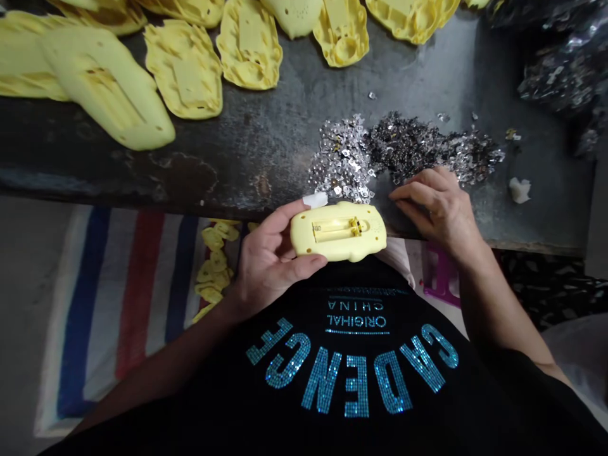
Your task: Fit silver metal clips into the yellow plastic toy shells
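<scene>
My left hand [273, 256] grips a yellow plastic shell [338, 247] by its left end, thumb on the near side and fingers at the far side. A long battery slot opens upward in the shell, with a small metal contact at its left end. White tape [315, 200] covers a fingertip of this hand. My right hand [439, 206] is at the table's near edge, right of the shell, with thumb and fingers pinched together; whatever they hold is too small to make out. Just beyond lie a pile of silvery metal contacts [342, 158] and a darker pile of metal pieces [408, 142].
Several yellow shell halves [249, 47] lie along the table's [266, 136] far side and left. A dark plastic bag [555, 69] of metal pieces stands at right, near a white crumpled scrap [519, 190]. Below left, a striped sack [142, 285] has yellow parts [213, 272] beside it.
</scene>
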{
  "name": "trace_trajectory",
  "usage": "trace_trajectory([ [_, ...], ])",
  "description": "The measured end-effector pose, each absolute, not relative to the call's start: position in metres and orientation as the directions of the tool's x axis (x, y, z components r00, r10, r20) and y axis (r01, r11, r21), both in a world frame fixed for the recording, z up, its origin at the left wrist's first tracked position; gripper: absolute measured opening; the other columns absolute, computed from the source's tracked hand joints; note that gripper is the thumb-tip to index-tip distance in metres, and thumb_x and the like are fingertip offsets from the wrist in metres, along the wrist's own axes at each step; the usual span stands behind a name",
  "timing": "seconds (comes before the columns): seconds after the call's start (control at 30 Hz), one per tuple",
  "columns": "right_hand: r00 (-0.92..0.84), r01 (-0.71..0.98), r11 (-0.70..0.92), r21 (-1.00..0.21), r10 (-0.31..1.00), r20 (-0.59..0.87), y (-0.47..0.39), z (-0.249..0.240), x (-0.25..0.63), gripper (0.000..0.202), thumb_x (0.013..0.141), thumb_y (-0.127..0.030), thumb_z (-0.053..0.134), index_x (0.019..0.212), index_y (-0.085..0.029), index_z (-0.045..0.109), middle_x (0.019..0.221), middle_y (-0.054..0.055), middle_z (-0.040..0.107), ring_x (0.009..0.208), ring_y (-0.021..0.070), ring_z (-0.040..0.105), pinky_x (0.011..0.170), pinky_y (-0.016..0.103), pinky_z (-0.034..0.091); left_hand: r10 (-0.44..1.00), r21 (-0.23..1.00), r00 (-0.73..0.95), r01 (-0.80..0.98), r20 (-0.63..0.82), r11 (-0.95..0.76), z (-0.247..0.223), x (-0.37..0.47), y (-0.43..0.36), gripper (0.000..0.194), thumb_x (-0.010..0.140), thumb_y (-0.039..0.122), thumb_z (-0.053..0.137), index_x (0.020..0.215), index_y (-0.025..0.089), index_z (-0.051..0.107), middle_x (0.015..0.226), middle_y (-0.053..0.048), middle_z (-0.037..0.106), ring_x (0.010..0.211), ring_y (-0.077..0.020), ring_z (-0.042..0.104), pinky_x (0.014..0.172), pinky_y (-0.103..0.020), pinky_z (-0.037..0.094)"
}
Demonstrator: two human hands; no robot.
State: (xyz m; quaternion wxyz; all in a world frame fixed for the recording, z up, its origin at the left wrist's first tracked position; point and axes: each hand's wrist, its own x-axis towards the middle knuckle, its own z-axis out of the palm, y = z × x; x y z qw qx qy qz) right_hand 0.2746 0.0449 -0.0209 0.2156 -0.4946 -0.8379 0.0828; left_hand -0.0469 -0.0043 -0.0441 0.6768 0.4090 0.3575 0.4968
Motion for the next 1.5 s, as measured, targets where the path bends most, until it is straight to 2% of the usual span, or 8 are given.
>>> trace_trajectory([
  [0.2,-0.250,0.768,0.366,-0.526,0.927,0.281,0.021,-0.023,0.285,0.020,0.107,-0.031,0.075,0.125,-0.027,0.082,0.104,0.006,0.080,0.097,0.0275,0.069,0.089,0.045,0.055,0.961,0.914,0.249,-0.350,-0.122,0.207,-0.042,-0.041,-0.003,0.073,0.074,0.022,0.106,0.143,0.027,0.082,0.134,-0.006,0.090,0.115,-0.0278,0.090,0.098,-0.027,0.074],
  [0.4,-0.184,0.828,0.296,-0.476,0.946,0.268,0.025,-0.035,0.280,0.012,0.105,-0.038,0.076,0.104,-0.028,0.082,0.100,0.006,0.077,0.099,0.0303,0.068,0.094,0.049,0.054,0.962,0.934,0.262,-0.323,-0.070,0.156,-0.040,-0.041,-0.005,0.075,0.077,0.021,0.106,0.148,0.029,0.080,0.145,-0.006,0.086,0.126,-0.0298,0.087,0.103,-0.027,0.073],
  [0.53,-0.199,0.814,0.301,-0.497,0.948,0.250,0.023,-0.028,0.278,0.012,0.104,-0.037,0.078,0.097,-0.028,0.080,0.094,0.005,0.077,0.095,0.0286,0.069,0.090,0.047,0.054,0.968,0.966,0.247,-0.237,-0.041,0.102,-0.043,-0.038,-0.006,0.080,0.076,0.033,0.106,0.150,0.026,0.076,0.152,-0.011,0.082,0.131,-0.0355,0.085,0.107,-0.039,0.075],
  [0.7,-0.170,0.587,0.298,-0.753,0.955,0.245,0.004,-0.002,0.270,0.011,0.103,-0.038,0.083,0.098,-0.030,0.079,0.094,0.002,0.081,0.085,0.0244,0.073,0.082,0.045,0.059,0.937,0.966,0.333,-0.190,-0.104,0.175,-0.037,-0.031,-0.007,0.088,0.076,0.035,0.106,0.156,0.034,0.072,0.156,-0.008,0.079,0.136,-0.0418,0.081,0.113,-0.055,0.073],
  [0.8,-0.212,0.435,0.306,-0.847,0.949,0.235,-0.005,0.013,0.263,0.007,0.103,-0.038,0.083,0.101,-0.032,0.080,0.095,0.001,0.082,0.085,0.0244,0.076,0.077,0.045,0.061,0.917,0.977,0.390,-0.146,-0.087,0.155,-0.033,-0.030,-0.008,0.096,0.074,0.036,0.107,0.162,0.035,0.069,0.155,-0.008,0.080,0.130,-0.0424,0.084,0.113,-0.057,0.074],
  [0.9,-0.285,0.440,0.358,-0.823,0.925,0.251,-0.009,0.024,0.258,0.004,0.103,-0.032,0.084,0.105,-0.033,0.082,0.097,0.001,0.083,0.085,0.0248,0.077,0.077,0.046,0.062,0.915,0.995,0.402,-0.069,-0.036,0.070,-0.031,-0.031,-0.009,0.097,0.073,0.034,0.108,0.163,0.036,0.070,0.156,-0.007,0.080,0.127,-0.0404,0.085,0.114,-0.054,0.074],
  [1.2,-0.370,0.691,0.446,-0.568,0.894,0.252,-0.013,0.032,0.255,0.008,0.106,-0.032,0.081,0.113,-0.036,0.081,0.098,0.003,0.084,0.086,0.0270,0.076,0.080,0.047,0.063,0.906,0.997,0.423,-0.075,0.014,0.020,-0.027,-0.030,-0.013,0.097,0.075,0.022,0.106,0.163,0.043,0.071,0.170,0.003,0.069,0.153,-0.0415,0.070,0.136,-0.056,0.058],
  [1.5,-0.433,0.719,0.499,-0.483,0.866,0.251,-0.022,0.049,0.248,0.022,0.108,-0.017,0.075,0.117,-0.036,0.077,0.105,0.002,0.082,0.090,0.0262,0.075,0.081,0.044,0.062,0.902,0.994,0.421,-0.081,0.100,-0.073,-0.028,-0.031,-0.012,0.095,0.079,0.022,0.103,0.166,0.036,0.068,0.171,0.004,0.069,0.156,-0.0403,0.068,0.138,-0.051,0.055],
])
